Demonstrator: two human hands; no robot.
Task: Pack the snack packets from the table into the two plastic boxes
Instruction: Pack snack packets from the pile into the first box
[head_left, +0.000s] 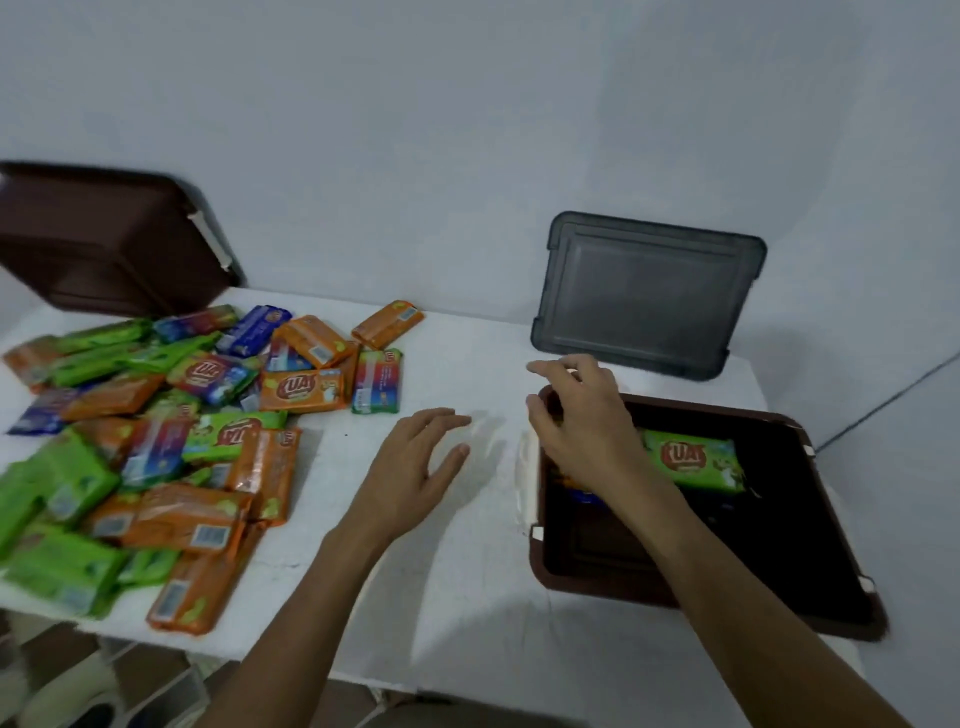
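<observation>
Inside the brown box (597, 592), a green packet (696, 460) lies toward the far side; your right hand (576, 415) hovers over the box's left rim, fingers loose, holding nothing. Left of the box your left hand (415, 462) is spread open, with the packet pile (156, 426) beyond.

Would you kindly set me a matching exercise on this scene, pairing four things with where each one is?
Things:
1. lone green packet
2. grey lid
3. left hand
4. right hand

Places:
A. above the left rim of the brown box on the right
B. propped against the wall
C. over a bare part of the white table
D. lying inside that brown box

Pairs: 1-D, 2-B, 3-C, 4-A.
</observation>
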